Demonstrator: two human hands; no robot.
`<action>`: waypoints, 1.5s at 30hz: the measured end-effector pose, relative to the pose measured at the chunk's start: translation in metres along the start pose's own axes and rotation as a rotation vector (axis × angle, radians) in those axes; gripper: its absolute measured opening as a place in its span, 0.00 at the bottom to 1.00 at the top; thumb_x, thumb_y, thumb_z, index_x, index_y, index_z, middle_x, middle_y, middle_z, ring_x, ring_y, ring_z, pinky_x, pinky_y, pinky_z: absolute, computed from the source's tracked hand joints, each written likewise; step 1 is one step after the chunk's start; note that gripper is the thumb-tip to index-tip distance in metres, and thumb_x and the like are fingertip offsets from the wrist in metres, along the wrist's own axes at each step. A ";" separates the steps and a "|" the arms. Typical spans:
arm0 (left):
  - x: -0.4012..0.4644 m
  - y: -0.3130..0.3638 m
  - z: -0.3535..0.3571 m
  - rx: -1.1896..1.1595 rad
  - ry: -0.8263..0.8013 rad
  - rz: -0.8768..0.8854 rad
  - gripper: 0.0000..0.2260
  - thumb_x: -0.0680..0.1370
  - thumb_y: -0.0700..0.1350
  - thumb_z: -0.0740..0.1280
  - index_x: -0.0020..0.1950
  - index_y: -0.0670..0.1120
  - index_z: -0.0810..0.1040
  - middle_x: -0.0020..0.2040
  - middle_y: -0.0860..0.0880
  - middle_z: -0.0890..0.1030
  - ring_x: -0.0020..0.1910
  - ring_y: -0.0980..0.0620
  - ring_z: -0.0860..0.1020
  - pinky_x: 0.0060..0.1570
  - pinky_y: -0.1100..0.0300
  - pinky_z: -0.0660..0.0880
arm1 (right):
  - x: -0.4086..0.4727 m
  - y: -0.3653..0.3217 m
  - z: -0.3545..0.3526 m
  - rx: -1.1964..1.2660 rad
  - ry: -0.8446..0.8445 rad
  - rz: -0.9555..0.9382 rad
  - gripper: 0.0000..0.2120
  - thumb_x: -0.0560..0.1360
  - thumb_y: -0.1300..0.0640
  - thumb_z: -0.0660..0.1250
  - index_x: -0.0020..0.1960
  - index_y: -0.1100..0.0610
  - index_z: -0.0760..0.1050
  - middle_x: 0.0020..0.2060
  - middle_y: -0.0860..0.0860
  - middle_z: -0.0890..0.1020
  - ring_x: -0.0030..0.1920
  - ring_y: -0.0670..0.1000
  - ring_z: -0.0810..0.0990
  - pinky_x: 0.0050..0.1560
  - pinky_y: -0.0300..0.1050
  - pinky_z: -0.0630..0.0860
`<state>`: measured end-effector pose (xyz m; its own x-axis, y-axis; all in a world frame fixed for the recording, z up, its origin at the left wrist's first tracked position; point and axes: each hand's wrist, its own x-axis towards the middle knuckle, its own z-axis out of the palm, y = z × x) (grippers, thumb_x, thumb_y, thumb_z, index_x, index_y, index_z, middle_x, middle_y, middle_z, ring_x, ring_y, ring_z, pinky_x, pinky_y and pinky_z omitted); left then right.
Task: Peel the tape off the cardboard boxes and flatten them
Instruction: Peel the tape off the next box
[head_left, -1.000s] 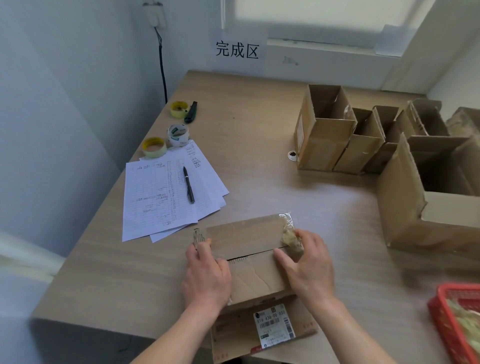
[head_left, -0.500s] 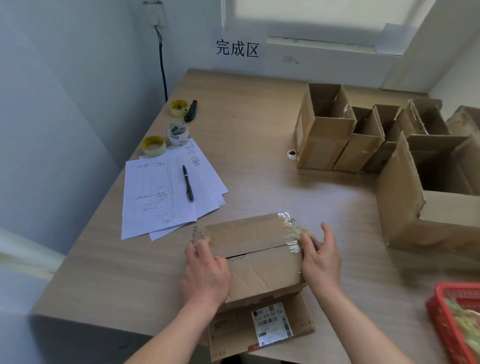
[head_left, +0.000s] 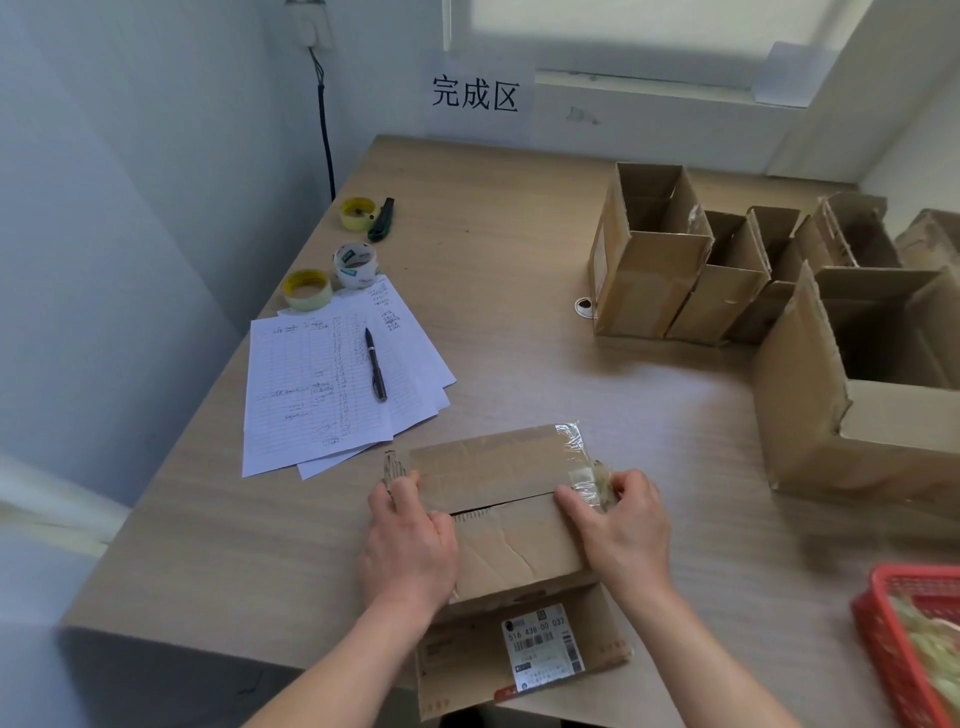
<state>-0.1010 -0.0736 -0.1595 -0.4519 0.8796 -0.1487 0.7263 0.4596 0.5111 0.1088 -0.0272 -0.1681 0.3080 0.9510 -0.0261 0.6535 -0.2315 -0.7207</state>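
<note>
A small brown cardboard box (head_left: 498, 467) sits near the table's front edge, its top flaps closed with a slit between them. A front flap with a white shipping label (head_left: 540, 647) hangs over the edge. Clear tape (head_left: 584, 467) wraps the box's right end, crumpled and partly lifted. My left hand (head_left: 410, 540) presses down on the box's left side, fingers curled over its top left edge. My right hand (head_left: 618, 525) pinches the loose tape at the right end between thumb and fingers.
Several open cardboard boxes (head_left: 654, 265) stand at the back right, a larger one (head_left: 841, 395) at the right. A red basket (head_left: 909, 649) with crumpled tape sits front right. Papers (head_left: 322, 384) with a pen (head_left: 375, 364), three tape rolls (head_left: 356, 265) and a cutter (head_left: 382, 219) lie left.
My right hand slid off to the box's right side, then came back onto the top right edge and now pinches the tape. My left hand stayed put.
</note>
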 end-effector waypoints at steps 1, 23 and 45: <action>0.000 0.000 0.000 0.001 -0.001 -0.001 0.16 0.80 0.49 0.56 0.68 0.51 0.62 0.69 0.47 0.64 0.55 0.41 0.78 0.49 0.49 0.75 | 0.000 0.000 0.000 -0.006 0.004 -0.010 0.21 0.66 0.42 0.77 0.43 0.52 0.69 0.39 0.44 0.72 0.39 0.46 0.70 0.38 0.40 0.60; 0.005 -0.003 0.004 -0.017 -0.010 -0.008 0.16 0.79 0.49 0.56 0.66 0.53 0.62 0.70 0.48 0.64 0.57 0.39 0.77 0.50 0.48 0.74 | 0.014 0.021 -0.006 0.793 -0.128 0.521 0.17 0.81 0.51 0.65 0.41 0.63 0.77 0.35 0.59 0.81 0.33 0.54 0.78 0.29 0.43 0.74; 0.006 0.000 0.003 -0.019 -0.018 -0.013 0.17 0.79 0.49 0.56 0.68 0.52 0.63 0.70 0.46 0.64 0.57 0.38 0.77 0.51 0.48 0.74 | -0.023 0.023 -0.007 0.237 -0.114 0.060 0.07 0.80 0.49 0.65 0.52 0.41 0.81 0.42 0.34 0.83 0.45 0.37 0.80 0.42 0.38 0.73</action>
<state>-0.1025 -0.0678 -0.1634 -0.4516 0.8759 -0.1702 0.7108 0.4684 0.5247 0.1216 -0.0560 -0.1788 0.2527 0.9572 -0.1414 0.4525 -0.2461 -0.8572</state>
